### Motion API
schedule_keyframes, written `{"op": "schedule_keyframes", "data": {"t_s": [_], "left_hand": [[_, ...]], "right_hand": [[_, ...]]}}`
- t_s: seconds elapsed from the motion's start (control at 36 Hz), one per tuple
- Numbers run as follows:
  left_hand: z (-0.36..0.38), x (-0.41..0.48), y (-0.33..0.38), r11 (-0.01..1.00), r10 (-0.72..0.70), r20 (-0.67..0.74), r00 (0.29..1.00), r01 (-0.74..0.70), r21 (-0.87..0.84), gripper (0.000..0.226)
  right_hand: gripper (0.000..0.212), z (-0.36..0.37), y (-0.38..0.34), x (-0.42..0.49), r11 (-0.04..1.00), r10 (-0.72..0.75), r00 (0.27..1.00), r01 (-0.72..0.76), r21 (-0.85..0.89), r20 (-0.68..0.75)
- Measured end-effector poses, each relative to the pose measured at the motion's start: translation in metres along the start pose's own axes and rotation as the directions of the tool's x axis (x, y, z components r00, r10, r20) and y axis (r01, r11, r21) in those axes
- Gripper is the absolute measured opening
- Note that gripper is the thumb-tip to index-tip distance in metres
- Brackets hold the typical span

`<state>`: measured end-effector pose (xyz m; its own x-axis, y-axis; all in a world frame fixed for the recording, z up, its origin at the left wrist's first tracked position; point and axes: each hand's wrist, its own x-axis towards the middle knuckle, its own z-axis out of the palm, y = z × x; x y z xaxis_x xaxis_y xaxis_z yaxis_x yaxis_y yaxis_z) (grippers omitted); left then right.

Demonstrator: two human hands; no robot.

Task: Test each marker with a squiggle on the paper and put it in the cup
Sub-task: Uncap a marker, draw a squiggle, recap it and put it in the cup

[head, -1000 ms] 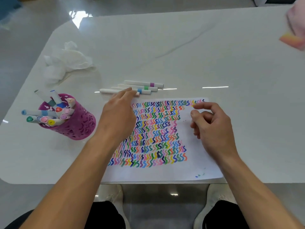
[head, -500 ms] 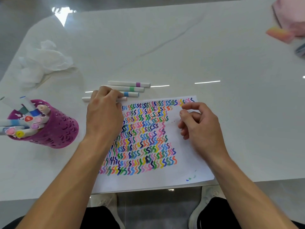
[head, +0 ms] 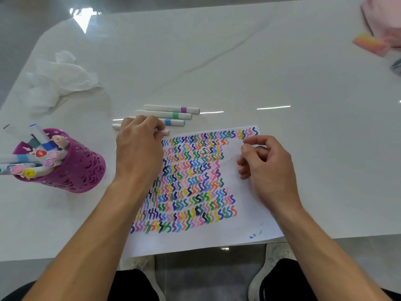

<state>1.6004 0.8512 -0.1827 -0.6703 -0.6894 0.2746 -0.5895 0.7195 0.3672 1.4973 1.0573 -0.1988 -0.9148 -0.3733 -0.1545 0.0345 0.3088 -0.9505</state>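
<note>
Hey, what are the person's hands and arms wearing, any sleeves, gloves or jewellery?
Nothing worn shows. The left hand and right hand have no gloves, rings or watch; the left forearm and right forearm are bare, no sleeves in view.

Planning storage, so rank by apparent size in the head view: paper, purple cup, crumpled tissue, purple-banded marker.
1. paper
2. purple cup and crumpled tissue: alike, cup nearer, unranked
3. purple-banded marker

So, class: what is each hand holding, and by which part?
The left hand grips a marker round its middle, with both ends sticking out. The right hand holds nothing.
</note>
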Motion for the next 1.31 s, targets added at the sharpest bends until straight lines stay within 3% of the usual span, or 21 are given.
{"op": "schedule_keyframes", "data": {"t_s": [0.22, 0.36, 0.5, 0.81, 0.92, 1.08, 1.19, 1.25, 1.31], "left_hand": [[-0.005, 0.001, 0.004, 0.997, 0.007, -0.073, 0.997, -0.013, -0.076, 0.011], [-0.010, 0.001, 0.011, 0.989, 0.071, -0.109, 0.991, -0.084, -0.123, 0.024], [-0.015, -0.002, 0.020, 0.969, 0.151, -0.182, 0.972, -0.181, -0.166, 0.023], [-0.022, -0.025, 0.053, 0.820, 0.342, -0.274, 0.899, -0.428, -0.379, 0.012], [-0.022, -0.038, 0.059, 0.757, 0.252, -0.226, 0.941, -0.338, -0.560, 0.009], [-0.021, -0.051, 0.067, 0.590, 0.104, 0.001, 0.995, -0.060, -0.805, 0.012], [-0.019, -0.057, 0.070, 0.490, 0.044, 0.128, 0.991, 0.091, -0.867, 0.019], [-0.019, -0.058, 0.070, 0.491, 0.039, 0.148, 0.988, 0.110, -0.864, 0.021], [-0.018, -0.057, 0.067, 0.563, 0.042, 0.157, 0.987, 0.107, -0.820, 0.018]], "right_hand": [[0.006, 0.003, 0.000, -0.004, 1.000, -0.007, 0.998, 0.006, -0.011, -0.060], [0.007, 0.001, -0.002, -0.003, 1.000, -0.014, 0.999, 0.013, -0.005, -0.039], [0.009, -0.002, -0.004, -0.003, 0.998, -0.024, 1.000, 0.025, 0.057, -0.012], [0.008, 0.001, -0.008, -0.007, 0.995, -0.092, 0.995, 0.090, 0.048, 0.042], [0.006, 0.001, -0.010, -0.008, 0.993, -0.111, 0.992, 0.108, 0.043, 0.063], [0.028, 0.000, -0.017, -0.011, 0.922, -0.335, 0.921, 0.364, -0.134, 0.197], [0.030, -0.001, -0.018, -0.010, 0.886, -0.352, 0.900, 0.409, -0.218, 0.258], [0.028, -0.003, -0.015, -0.011, 0.871, -0.342, 0.891, 0.420, -0.254, 0.300], [0.027, -0.005, -0.013, -0.011, 0.844, -0.351, 0.877, 0.449, -0.294, 0.329]]}}
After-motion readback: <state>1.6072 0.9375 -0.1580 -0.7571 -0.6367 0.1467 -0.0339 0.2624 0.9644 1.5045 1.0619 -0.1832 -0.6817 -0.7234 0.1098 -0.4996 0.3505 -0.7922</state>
